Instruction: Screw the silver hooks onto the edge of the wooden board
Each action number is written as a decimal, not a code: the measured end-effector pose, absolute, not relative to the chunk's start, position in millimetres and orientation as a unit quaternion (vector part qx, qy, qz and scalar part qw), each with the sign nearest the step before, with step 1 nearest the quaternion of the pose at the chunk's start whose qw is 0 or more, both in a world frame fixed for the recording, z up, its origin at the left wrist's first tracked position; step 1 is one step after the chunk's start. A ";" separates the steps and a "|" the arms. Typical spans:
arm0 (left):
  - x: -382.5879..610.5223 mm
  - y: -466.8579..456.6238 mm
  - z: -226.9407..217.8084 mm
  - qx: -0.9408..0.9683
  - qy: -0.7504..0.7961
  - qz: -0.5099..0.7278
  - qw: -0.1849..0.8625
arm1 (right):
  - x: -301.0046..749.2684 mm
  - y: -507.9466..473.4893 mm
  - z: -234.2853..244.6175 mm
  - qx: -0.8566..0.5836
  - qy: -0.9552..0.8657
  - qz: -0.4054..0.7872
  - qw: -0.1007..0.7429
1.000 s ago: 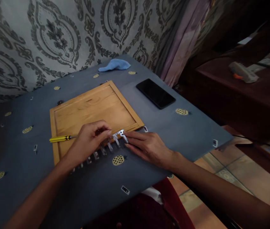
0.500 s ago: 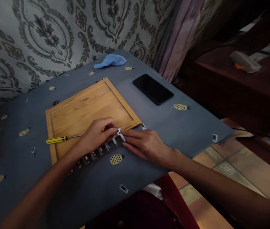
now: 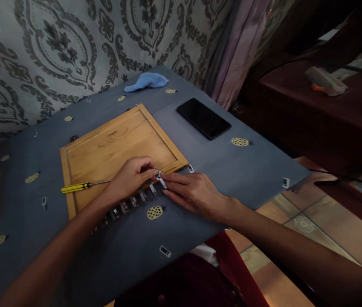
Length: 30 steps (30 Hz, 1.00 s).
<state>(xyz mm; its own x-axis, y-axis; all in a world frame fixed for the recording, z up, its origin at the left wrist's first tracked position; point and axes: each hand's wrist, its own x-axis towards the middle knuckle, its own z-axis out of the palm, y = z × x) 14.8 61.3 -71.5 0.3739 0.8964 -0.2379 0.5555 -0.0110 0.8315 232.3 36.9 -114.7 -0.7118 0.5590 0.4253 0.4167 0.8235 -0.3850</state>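
Observation:
A wooden framed board [image 3: 110,138] lies flat on the table, with a row of small metal clips [image 3: 133,201] along its near edge. My left hand [image 3: 134,175] reaches over that edge, its thumb and fingers closed on the end clip [image 3: 161,182]. From the other side my right hand [image 3: 196,192] pinches the same shiny clip at the board's right corner. What the fingertips cover cannot be made out. A screwdriver [image 3: 75,187] with a yellow and black handle rests on the board, its shaft end hidden behind my left wrist.
A black phone [image 3: 204,118] lies right of the board on the blue-grey tablecloth [image 3: 257,170]. Toward the wall is a blue cloth [image 3: 147,82]. A small dark object [image 3: 73,138] sits at the board's far left edge. A brush-like item [image 3: 326,81] lies on the dark red surface at right.
The view has shifted very slightly. Both hands stay at the same clip, with almost no visible movement, and the other things keep their places.

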 end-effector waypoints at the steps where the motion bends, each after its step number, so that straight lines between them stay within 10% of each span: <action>1: 15.3 61.4 -71.6 0.686 0.530 0.185 0.464 | 232.1 36.9 -115.0 -0.266 -0.916 0.130 0.270; 30: 19.9 65.8 -69.9 0.663 0.525 0.184 0.502 | 232.4 37.0 -113.1 -0.260 -0.921 0.104 0.272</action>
<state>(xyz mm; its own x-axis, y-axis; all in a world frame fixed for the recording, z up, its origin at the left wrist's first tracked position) 19.9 65.8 -69.9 0.3818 0.8799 -0.2827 0.5102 0.0543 0.8583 232.4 37.0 -113.1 -0.7175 0.5347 0.4464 0.4216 0.8435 -0.3327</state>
